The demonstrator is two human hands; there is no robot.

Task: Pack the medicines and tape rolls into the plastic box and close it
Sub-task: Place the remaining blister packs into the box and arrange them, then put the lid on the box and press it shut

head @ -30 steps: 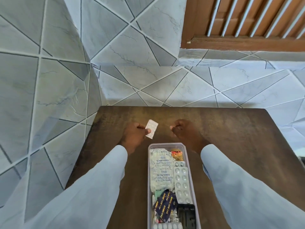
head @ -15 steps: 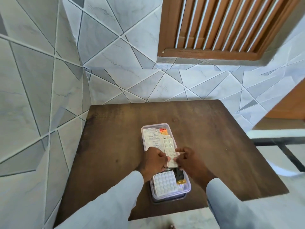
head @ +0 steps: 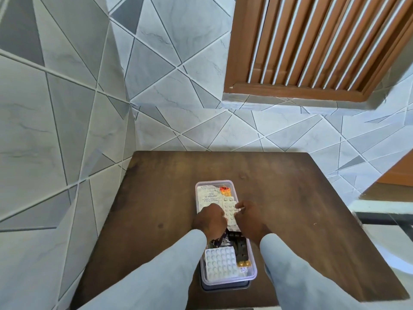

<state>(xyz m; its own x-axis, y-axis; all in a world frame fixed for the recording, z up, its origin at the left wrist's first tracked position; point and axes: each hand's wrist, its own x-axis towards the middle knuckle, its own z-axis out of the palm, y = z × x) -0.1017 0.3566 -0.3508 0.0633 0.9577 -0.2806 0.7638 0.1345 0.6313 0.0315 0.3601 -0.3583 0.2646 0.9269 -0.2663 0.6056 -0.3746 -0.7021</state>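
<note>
A clear plastic box [head: 252, 260] stands open in the middle of the dark wooden table [head: 156, 198], with a darker lid showing under its near end. It holds several medicine strips: a large white blister sheet [head: 221, 266] at the near end, a printed foil strip [head: 207, 196] at the far end and an orange pack [head: 225, 190]. Over the box's middle, my left hand [head: 210, 220] and my right hand [head: 251, 218] both pinch a white blister strip [head: 230, 211]. No tape roll is visible.
The table sits in a corner of grey tiled walls [head: 67, 108]. A brown louvred window [head: 312, 48] is above the far wall. The table's right edge drops to a floor with a white and dark ledge [head: 384, 211].
A second ago my left hand held a small strip beyond the box's far end. Both hands have since come over the box and hold a blister strip there; the view pulled back.
</note>
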